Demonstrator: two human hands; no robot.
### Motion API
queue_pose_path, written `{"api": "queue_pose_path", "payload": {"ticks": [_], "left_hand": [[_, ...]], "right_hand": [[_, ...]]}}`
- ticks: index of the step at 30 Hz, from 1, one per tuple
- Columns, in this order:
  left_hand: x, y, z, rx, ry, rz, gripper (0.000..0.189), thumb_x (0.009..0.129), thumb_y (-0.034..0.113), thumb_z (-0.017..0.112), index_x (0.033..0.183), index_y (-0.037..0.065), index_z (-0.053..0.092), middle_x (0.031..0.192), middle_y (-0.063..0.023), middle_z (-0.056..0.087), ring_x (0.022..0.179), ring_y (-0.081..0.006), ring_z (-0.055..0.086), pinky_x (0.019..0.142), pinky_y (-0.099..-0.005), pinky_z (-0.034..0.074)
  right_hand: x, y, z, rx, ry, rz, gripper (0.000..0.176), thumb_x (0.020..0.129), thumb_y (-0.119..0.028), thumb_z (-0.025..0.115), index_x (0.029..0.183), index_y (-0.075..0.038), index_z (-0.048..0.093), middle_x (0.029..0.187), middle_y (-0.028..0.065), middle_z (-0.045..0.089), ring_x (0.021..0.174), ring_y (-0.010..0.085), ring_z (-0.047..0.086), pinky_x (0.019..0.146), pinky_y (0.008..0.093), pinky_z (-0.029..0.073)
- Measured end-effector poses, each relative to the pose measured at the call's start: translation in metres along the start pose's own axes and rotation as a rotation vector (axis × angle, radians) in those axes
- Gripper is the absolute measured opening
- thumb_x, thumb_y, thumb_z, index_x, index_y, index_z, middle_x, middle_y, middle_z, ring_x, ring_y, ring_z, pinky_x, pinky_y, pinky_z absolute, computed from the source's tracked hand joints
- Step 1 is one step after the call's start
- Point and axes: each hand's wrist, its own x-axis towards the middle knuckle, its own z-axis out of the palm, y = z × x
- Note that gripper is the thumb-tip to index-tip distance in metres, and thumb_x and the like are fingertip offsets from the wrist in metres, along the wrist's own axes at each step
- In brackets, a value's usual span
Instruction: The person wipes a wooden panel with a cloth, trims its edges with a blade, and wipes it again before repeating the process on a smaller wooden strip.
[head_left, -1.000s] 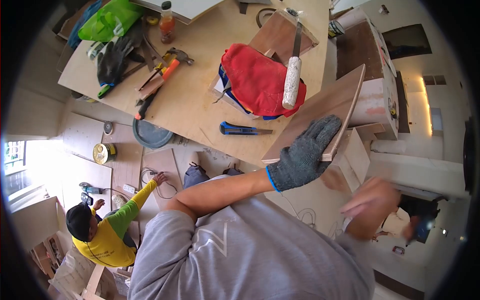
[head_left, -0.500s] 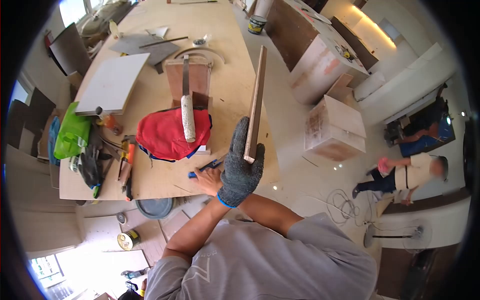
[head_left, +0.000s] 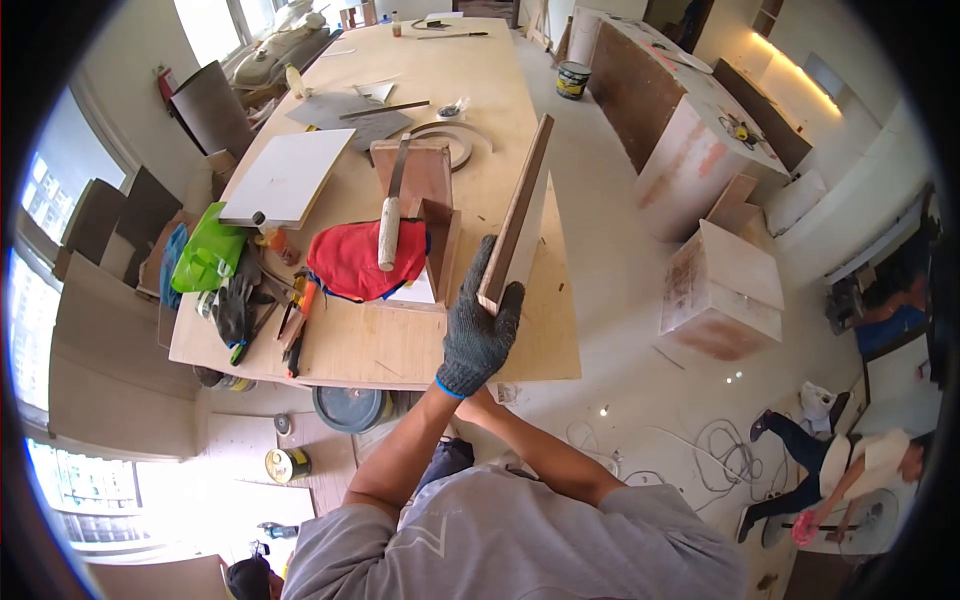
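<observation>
My left hand (head_left: 478, 335), in a dark grey knitted glove, grips the near end of a narrow board (head_left: 518, 215). The board is tilted up and away from me, its brown edge towards me and a pale face on its right. My right forearm (head_left: 545, 440) runs in under my left wrist; the right hand's fingers are hidden there. Left of the glove, a red cloth bag (head_left: 362, 258) lies against an open wooden box (head_left: 420, 170). A blade tool with a whitish wrapped handle (head_left: 389, 235) rests across both.
The plywood worktable (head_left: 400, 350) carries a white panel (head_left: 288, 175), a green bag (head_left: 208, 250), a bottle (head_left: 275, 240) and hand tools at left. A lidded bucket (head_left: 350, 405) stands below its front edge. Cables (head_left: 725, 450) and a co-worker (head_left: 850, 465) are at right.
The camera view has shifted. The board has turned slightly, showing more of its pale face. My right hand and the blue-handled tool it held on the table have gone from sight. The co-worker's posture differs.
</observation>
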Motion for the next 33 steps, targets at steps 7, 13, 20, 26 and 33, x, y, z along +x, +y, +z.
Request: {"api": "queue_pose_path", "payload": {"ticks": [7, 13, 20, 26, 33], "left_hand": [[-0.001, 0.002, 0.002, 0.014, 0.015, -0.014, 0.06, 0.093, 0.009, 0.067, 0.146, -0.004, 0.042, 0.137, -0.0231, 0.057, 0.126, -0.0278, 0.056, 0.105, -0.0362, 0.044], [0.004, 0.002, -0.001, -0.034, 0.017, -0.024, 0.059, 0.092, 0.009, 0.067, 0.145, -0.003, 0.044, 0.134, -0.0221, 0.059, 0.122, -0.0266, 0.059, 0.102, -0.0363, 0.047], [0.006, -0.012, -0.003, 0.007, 0.031, 0.101, 0.059, 0.093, 0.01, 0.067, 0.146, -0.002, 0.044, 0.135, -0.0206, 0.059, 0.122, -0.0245, 0.058, 0.102, -0.0363, 0.047], [0.006, -0.01, 0.0, -0.036, -0.022, 0.113, 0.064, 0.09, 0.009, 0.069, 0.146, -0.005, 0.041, 0.139, -0.0223, 0.055, 0.127, -0.0293, 0.056, 0.105, -0.0379, 0.044], [-0.036, -0.115, 0.011, -0.686, -0.243, -0.367, 0.077, 0.089, 0.023, 0.071, 0.151, -0.001, 0.032, 0.135, -0.0178, 0.055, 0.122, -0.0293, 0.058, 0.1, -0.0367, 0.048]], "right_hand": [[-0.06, -0.015, -0.128, 1.053, -0.638, 0.861, 0.074, 0.093, -0.004, 0.066, 0.156, -0.007, 0.028, 0.114, 0.0092, 0.065, 0.094, 0.0149, 0.061, 0.083, 0.03, 0.052], [-0.174, -0.022, -0.269, 1.106, -0.494, 1.009, 0.087, 0.086, -0.009, 0.074, 0.157, -0.003, 0.025, 0.115, 0.0136, 0.065, 0.103, 0.0224, 0.062, 0.092, 0.0364, 0.05], [-0.13, -0.081, -0.304, 1.363, 0.15, 0.666, 0.091, 0.08, -0.01, 0.078, 0.154, -0.002, 0.027, 0.105, 0.0151, 0.062, 0.096, 0.0277, 0.063, 0.084, 0.0411, 0.051], [0.042, -0.144, -0.299, 0.09, 0.162, 0.363, 0.033, 0.081, -0.006, 0.074, 0.11, -0.005, 0.058, 0.089, 0.0076, 0.064, 0.077, 0.0198, 0.064, 0.075, 0.0375, 0.052], [0.127, -0.154, -0.264, -0.258, -0.242, -0.372, 0.072, 0.08, -0.014, 0.08, 0.142, -0.011, 0.043, 0.15, 0.0084, 0.051, 0.143, 0.0251, 0.042, 0.123, 0.0481, 0.02]]}}
